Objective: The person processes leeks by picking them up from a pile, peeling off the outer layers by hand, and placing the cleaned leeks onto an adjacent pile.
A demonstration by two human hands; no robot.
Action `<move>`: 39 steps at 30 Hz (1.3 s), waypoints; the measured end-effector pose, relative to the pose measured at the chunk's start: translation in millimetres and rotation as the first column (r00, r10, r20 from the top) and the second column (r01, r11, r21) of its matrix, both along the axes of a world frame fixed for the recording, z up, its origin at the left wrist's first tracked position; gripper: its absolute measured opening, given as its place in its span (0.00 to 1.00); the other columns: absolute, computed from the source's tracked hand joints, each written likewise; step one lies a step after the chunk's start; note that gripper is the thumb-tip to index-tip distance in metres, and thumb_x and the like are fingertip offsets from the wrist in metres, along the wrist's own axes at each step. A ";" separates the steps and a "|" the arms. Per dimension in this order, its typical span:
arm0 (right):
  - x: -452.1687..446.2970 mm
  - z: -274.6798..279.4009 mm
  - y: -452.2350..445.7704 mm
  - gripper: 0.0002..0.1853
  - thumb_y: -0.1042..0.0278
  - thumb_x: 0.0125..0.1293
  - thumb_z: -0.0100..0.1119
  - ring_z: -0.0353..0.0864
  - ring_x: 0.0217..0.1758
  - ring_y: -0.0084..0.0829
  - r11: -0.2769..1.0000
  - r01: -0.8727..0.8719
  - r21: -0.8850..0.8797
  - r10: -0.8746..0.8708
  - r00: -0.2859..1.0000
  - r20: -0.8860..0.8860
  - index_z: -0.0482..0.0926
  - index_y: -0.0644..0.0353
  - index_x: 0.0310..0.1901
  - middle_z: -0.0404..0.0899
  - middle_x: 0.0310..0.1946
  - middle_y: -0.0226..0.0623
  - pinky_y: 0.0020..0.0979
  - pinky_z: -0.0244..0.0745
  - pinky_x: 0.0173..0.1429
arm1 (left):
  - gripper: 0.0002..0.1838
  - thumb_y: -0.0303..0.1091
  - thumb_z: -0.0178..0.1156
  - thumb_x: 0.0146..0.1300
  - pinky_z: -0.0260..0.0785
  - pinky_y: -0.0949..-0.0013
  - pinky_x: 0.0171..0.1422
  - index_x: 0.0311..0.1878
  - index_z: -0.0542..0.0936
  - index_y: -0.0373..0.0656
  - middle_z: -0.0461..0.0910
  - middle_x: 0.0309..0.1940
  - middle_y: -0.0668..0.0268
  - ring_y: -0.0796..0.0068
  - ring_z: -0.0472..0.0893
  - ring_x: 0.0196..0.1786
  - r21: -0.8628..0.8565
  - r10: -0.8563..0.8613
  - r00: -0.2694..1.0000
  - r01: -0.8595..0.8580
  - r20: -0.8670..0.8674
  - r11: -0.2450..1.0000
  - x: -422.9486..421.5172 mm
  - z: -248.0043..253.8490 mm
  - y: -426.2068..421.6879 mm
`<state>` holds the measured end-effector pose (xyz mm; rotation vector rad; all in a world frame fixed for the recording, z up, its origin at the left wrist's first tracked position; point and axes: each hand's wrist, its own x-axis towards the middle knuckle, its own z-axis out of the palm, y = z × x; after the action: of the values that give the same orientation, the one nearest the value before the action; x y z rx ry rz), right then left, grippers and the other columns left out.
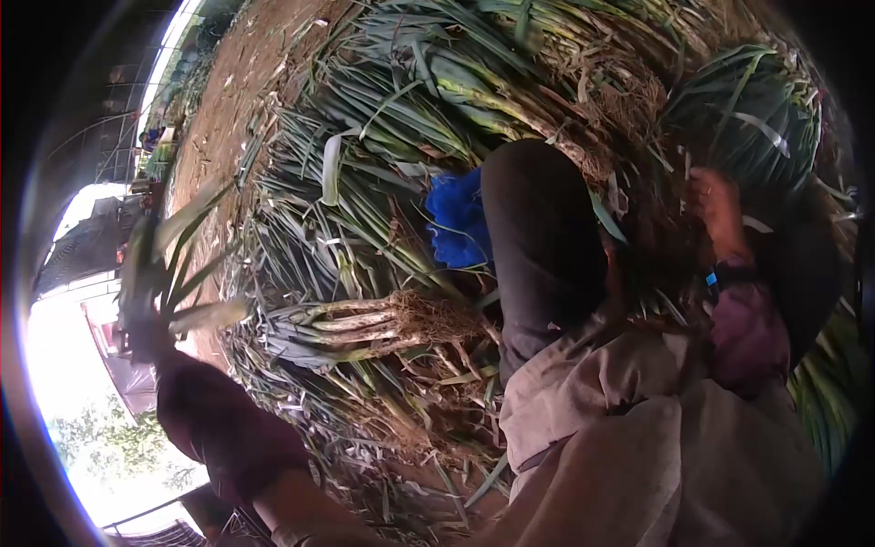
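Note:
My left hand [149,335], blurred by motion, is raised at the far left. It is closed on a bunch of leek leaves [187,242] that fan out from it. My right hand [716,202] is low at the right, beside my knee, with its fingers curled. A thin pale piece [685,166] shows at its fingertips, but I cannot make out what it holds. Close by that hand lies a large bundle of leeks [752,118]. Between my hands, a small bunch of leeks [355,326] with pale shafts and brown roots lies on the heap.
More leeks [437,82] are piled thickly across the ground. A bright blue cloth or bag [458,219] sits beside my dark-clad knee [542,228]. Bare brown soil [239,100] stretches beyond the heap. Cut leaves and scraps [392,465] litter the near side.

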<state>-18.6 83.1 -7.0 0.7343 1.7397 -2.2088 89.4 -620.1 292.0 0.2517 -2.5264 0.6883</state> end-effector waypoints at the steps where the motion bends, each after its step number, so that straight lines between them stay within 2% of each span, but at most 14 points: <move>1: 0.9 -2.1 1.9 0.16 0.55 0.60 0.61 0.81 0.31 0.29 1.000 -0.010 0.026 0.010 1.000 0.007 0.78 0.58 0.43 0.82 0.33 0.36 0.30 0.76 0.36 | 0.29 0.27 0.63 0.50 0.75 0.59 0.48 0.60 0.74 0.47 0.77 0.52 0.56 0.57 0.79 0.52 0.054 0.178 0.984 -0.178 0.014 0.982 29.4 -6.8 -29.3; 5: 7.7 5.2 -14.1 0.14 0.57 0.60 0.62 0.82 0.27 0.30 0.996 -0.084 0.031 0.080 0.991 0.104 0.77 0.59 0.40 0.82 0.29 0.36 0.31 0.77 0.31 | 0.28 0.32 0.62 0.52 0.72 0.56 0.56 0.61 0.74 0.47 0.77 0.53 0.53 0.55 0.77 0.56 0.251 0.622 0.735 -0.677 0.271 0.692 112.9 -95.4 -84.8; 9: 20.8 23.7 -27.2 0.16 0.58 0.58 0.63 0.82 0.30 0.34 0.983 -0.150 0.110 0.129 0.975 0.179 0.76 0.60 0.42 0.81 0.31 0.40 0.32 0.77 0.33 | 0.29 0.37 0.62 0.54 0.68 0.53 0.63 0.62 0.73 0.46 0.77 0.55 0.50 0.53 0.75 0.60 0.350 0.520 0.579 -0.807 0.628 0.475 142.6 -232.2 -56.5; 12: 48.8 -5.8 -13.9 0.16 0.57 0.63 0.59 0.84 0.29 0.35 0.991 -0.126 -0.034 0.127 0.991 0.042 0.77 0.62 0.44 0.82 0.31 0.41 0.31 0.79 0.30 | 0.31 0.39 0.63 0.55 0.64 0.54 0.67 0.64 0.73 0.47 0.77 0.57 0.52 0.54 0.74 0.62 0.369 0.033 0.865 -0.248 0.501 0.896 181.4 -362.3 -37.9; 13: 50.8 -10.8 -4.4 0.16 0.59 0.70 0.51 0.85 0.34 0.41 0.976 -0.208 -0.067 0.212 0.976 0.052 0.77 0.66 0.47 0.83 0.35 0.46 0.37 0.82 0.35 | 0.34 0.41 0.65 0.55 0.62 0.56 0.69 0.66 0.70 0.47 0.75 0.59 0.54 0.54 0.71 0.64 0.401 -0.014 0.779 -0.306 0.626 0.863 167.8 -375.0 -18.4; 14: 38.9 -43.9 32.8 0.20 0.60 0.75 0.43 0.82 0.50 0.48 0.762 -0.561 -0.324 0.546 0.825 -0.145 0.72 0.70 0.56 0.79 0.49 0.54 0.47 0.80 0.52 | 0.33 0.41 0.65 0.55 0.62 0.56 0.69 0.66 0.70 0.47 0.75 0.58 0.54 0.54 0.72 0.64 0.438 -0.024 0.728 -0.386 0.685 0.812 152.0 -390.1 1.4; 16: 2.8 -157.8 61.9 0.26 0.57 0.77 0.33 0.65 0.70 0.51 0.412 -0.334 -0.848 0.784 0.604 0.143 0.57 0.67 0.68 0.61 0.67 0.60 0.53 0.62 0.71 | 0.32 0.41 0.64 0.56 0.62 0.56 0.68 0.66 0.71 0.47 0.76 0.58 0.54 0.55 0.72 0.63 0.505 -0.047 0.700 -0.466 0.712 0.727 91.3 -418.1 51.5; 17: 22.2 -101.9 43.8 0.23 0.58 0.77 0.38 0.72 0.64 0.50 0.291 -0.545 -0.786 0.664 0.707 -0.244 0.62 0.66 0.64 0.68 0.62 0.59 0.50 0.70 0.65 | 0.32 0.41 0.64 0.56 0.63 0.56 0.68 0.65 0.71 0.47 0.76 0.58 0.54 0.55 0.72 0.63 0.520 -0.058 0.693 -0.480 0.718 0.707 59.4 -426.7 76.1; 18: 37.2 -66.8 17.3 0.20 0.59 0.74 0.48 0.79 0.56 0.47 0.716 -0.513 -0.474 0.634 0.761 0.134 0.67 0.66 0.57 0.75 0.54 0.54 0.47 0.78 0.56 | 0.32 0.41 0.64 0.56 0.63 0.56 0.68 0.65 0.71 0.47 0.76 0.57 0.54 0.55 0.72 0.62 0.535 -0.077 0.694 -0.475 0.716 0.698 27.4 -428.3 98.8; 19: 43.3 -15.0 -19.0 0.16 0.59 0.70 0.54 0.84 0.43 0.37 0.840 -0.417 -0.347 0.526 0.782 0.334 0.73 0.65 0.48 0.81 0.41 0.44 0.40 0.81 0.45 | 0.31 0.41 0.64 0.56 0.63 0.56 0.68 0.65 0.71 0.47 0.76 0.57 0.54 0.55 0.73 0.62 0.548 -0.095 0.695 -0.467 0.713 0.693 -4.1 -425.9 122.7; 20: 83.9 12.7 -56.3 0.15 0.57 0.69 0.54 0.83 0.34 0.29 0.857 -0.395 0.332 0.402 0.914 0.048 0.76 0.63 0.43 0.82 0.33 0.38 0.34 0.79 0.38 | 0.31 0.41 0.64 0.56 0.63 0.56 0.67 0.65 0.71 0.47 0.76 0.57 0.55 0.55 0.73 0.62 0.553 -0.106 0.696 -0.458 0.710 0.696 -24.8 -421.5 142.5; 22: 93.1 33.0 -74.8 0.13 0.59 0.67 0.52 0.79 0.26 0.22 0.726 -0.410 0.552 0.529 0.846 -0.068 0.77 0.62 0.38 0.79 0.27 0.33 0.28 0.73 0.30 | 0.30 0.42 0.64 0.57 0.64 0.56 0.67 0.64 0.72 0.47 0.76 0.56 0.55 0.55 0.73 0.61 0.584 -0.145 0.708 -0.429 0.691 0.689 -54.8 -406.4 171.8; 30: 99.4 30.9 -85.3 0.13 0.61 0.67 0.53 0.77 0.27 0.34 0.688 -0.346 0.638 0.605 0.759 -0.241 0.77 0.65 0.40 0.76 0.24 0.40 0.35 0.69 0.32 | 0.28 0.43 0.63 0.59 0.65 0.55 0.64 0.62 0.73 0.46 0.78 0.54 0.56 0.56 0.75 0.58 0.768 -0.302 0.809 -0.261 0.505 0.585 -86.5 -329.3 244.8; 39: 100.4 49.6 -97.5 0.12 0.61 0.69 0.52 0.73 0.27 0.28 0.668 -0.365 0.648 0.653 0.706 -0.275 0.75 0.64 0.40 0.74 0.25 0.35 0.33 0.68 0.31 | 0.25 0.44 0.62 0.61 0.67 0.55 0.61 0.60 0.74 0.45 0.79 0.52 0.56 0.57 0.77 0.54 0.936 -0.402 0.888 -0.080 0.222 0.341 -49.3 -208.8 291.0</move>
<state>81.8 -14.5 42.6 -0.3181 2.4830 -1.5407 40.1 -329.0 83.2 0.2143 -3.0045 -1.0553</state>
